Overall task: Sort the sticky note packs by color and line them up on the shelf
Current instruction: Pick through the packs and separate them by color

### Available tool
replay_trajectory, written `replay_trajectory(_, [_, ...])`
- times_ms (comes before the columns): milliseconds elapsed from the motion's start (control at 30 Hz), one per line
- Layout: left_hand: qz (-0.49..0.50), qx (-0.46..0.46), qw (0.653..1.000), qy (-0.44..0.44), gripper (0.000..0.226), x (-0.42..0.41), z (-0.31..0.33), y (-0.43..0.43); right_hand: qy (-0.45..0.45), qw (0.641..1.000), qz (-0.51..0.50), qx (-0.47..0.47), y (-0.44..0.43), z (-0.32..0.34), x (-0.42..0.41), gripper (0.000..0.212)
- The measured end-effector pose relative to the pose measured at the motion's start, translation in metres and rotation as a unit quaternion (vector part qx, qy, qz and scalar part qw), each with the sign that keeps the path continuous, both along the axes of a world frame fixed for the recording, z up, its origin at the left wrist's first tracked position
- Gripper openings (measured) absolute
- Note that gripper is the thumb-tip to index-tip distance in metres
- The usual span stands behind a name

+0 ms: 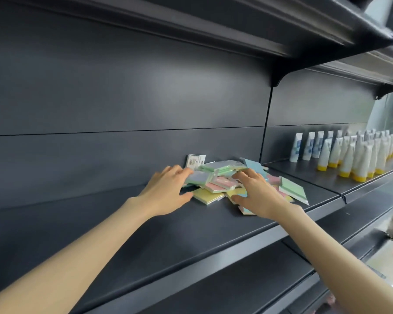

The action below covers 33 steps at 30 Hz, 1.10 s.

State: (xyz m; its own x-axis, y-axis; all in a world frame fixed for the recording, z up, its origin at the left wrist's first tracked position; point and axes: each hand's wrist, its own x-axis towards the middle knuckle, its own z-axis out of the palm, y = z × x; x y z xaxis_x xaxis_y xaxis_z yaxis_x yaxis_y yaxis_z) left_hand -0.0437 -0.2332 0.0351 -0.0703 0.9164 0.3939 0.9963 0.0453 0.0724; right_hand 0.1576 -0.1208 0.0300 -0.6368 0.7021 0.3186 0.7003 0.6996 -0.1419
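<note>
sticky note packs sit in one mixed heap on the shelf, close to the back panel. nothing is sorted or lined up yet. colours are jumbled: green pack loose at 4 o'clock of the heap, yellow pack at 7, pink pack mid-heap, blue pack at 1. one labelled pack stands against the back panel at 11.

left hand is on the heap's 9 o'clock edge. its fingers are lightly curved over a pale pack and the thumb is spread below, apart from it. so it rests there, no real grip as far as i can see. right hand lies on the 4–5 o'clock side, fingers spread near flat across the packs, thumb out toward 9, holding nothing.

handling, my read:
- packs are light, flat and stiff as blocks
- they look film-wrapped, so they likely slide over each other, and a shove would shift the whole heap
- not fragile, though corners could dent

best hold is a pinch across two opposite thin edges, or thumb under and fingers on top. take one pack or one same-colour stack at a time. start with the top and loose ones (green at 4), then the buried pink ones.

tubes stand in rows on the next bay at 2–3 o'clock, well apart and not in the way.
</note>
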Motion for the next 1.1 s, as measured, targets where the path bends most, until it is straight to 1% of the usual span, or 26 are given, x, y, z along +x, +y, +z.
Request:
replay_trajectory(133, [-0.005, -0.006, 1.000, -0.007, 0.053, -0.004, -0.007, 0.050, -0.010, 1.000, -0.010, -0.003, 0.049, -0.004, -0.002, 0.056])
replay_trajectory(300, [-0.012, -0.039, 0.999, -0.022, 0.053, -0.017, -0.014, 0.107, -0.016, 1.000, 0.000, -0.016, 0.106, -0.004, -0.020, 0.056])
replay_trajectory(600, [-0.015, -0.104, 0.990, -0.098, 0.065, -0.042, -0.034, 0.167, -0.003, 0.998, 0.029, -0.049, 0.188, -0.019, -0.057, 0.058])
replay_trajectory(767, [-0.015, -0.121, 0.980, -0.156, 0.074, -0.048, -0.038, 0.184, -0.017, 0.998, 0.035, -0.048, 0.225, -0.021, -0.077, 0.058])
replay_trajectory(867, [0.005, -0.128, 0.977, -0.168, 0.076, -0.050, -0.041, 0.192, -0.022, 0.996, 0.039, -0.080, 0.245, -0.023, -0.084, 0.060])
replay_trajectory(1000, [0.051, -0.130, 0.975, -0.173, 0.076, -0.047, -0.048, 0.202, -0.070, 0.991, 0.038, -0.108, 0.265, -0.025, -0.094, 0.061])
replay_trajectory(1100, [0.079, -0.118, 0.975, -0.172, 0.075, -0.043, -0.048, 0.208, -0.072, 0.985, 0.054, -0.148, 0.275, -0.022, -0.099, 0.061])
